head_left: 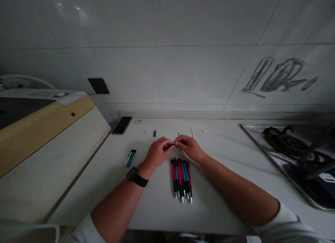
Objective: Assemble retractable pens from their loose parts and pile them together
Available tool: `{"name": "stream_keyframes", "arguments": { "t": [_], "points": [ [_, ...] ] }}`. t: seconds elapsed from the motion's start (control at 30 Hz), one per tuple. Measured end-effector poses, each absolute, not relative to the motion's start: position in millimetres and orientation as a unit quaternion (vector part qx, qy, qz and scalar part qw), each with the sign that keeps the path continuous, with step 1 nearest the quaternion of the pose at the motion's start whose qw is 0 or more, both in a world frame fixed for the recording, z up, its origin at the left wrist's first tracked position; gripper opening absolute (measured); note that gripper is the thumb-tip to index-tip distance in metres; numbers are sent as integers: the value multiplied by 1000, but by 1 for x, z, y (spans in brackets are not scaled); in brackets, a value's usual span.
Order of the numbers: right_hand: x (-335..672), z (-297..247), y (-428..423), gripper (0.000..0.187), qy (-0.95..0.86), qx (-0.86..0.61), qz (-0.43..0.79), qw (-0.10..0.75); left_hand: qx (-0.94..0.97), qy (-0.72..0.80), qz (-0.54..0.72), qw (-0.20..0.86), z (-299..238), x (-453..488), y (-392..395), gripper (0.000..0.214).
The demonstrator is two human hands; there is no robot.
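Note:
My left hand (157, 153) and my right hand (188, 147) meet over the white counter (225, 159), both pinched on a small dark pen part (169, 146) held between their fingertips. Just below them lies a row of several red and blue pens (181, 178), side by side with metal tips pointing toward me. A blue and white pen piece (130, 157) rests to the left of my left hand. Small loose parts lie behind the hands: a black cap (154, 133) and a thin white tube (193, 133). A black watch is on my left wrist.
A dark phone (121, 125) lies at the counter's back left corner. A gas stove (295, 156) with a black burner fills the right side. A lower cabinet top with a yellow stripe (44, 128) stands to the left. Tiled wall runs behind.

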State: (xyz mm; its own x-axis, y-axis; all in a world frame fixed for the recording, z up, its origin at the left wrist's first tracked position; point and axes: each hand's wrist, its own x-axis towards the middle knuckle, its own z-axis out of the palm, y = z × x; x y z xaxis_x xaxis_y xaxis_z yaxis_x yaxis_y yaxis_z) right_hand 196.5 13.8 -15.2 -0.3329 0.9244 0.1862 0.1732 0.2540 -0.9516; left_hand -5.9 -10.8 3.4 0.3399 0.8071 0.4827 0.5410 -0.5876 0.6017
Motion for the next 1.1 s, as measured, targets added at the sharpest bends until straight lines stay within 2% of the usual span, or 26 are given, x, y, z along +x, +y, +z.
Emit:
{"name": "stream_keyframes", "arguments": {
  "t": [0.1,0.2,0.3,0.43,0.53,0.87,1.1],
  "points": [
    [212,-10,25,26,-676,-438,404,433,797,431,387,169,0,-8,-8,4],
    [234,0,40,21,-700,-516,272,412,793,443,381,171,-2,-10,-7,4],
    [248,8,58,19,-745,-565,162,317,798,442,369,176,-2,-10,-7,5],
    [242,8,85,21,-775,-600,122,157,803,441,356,184,-3,-10,-7,5],
    [230,4,102,21,-781,-611,96,85,802,442,354,189,-4,-11,-6,4],
    [222,4,121,19,-813,-571,96,53,803,447,349,180,-1,-14,-6,5],
    [220,-2,119,34,-839,-530,112,59,807,442,348,179,-1,-14,-8,5]
  ]
}}
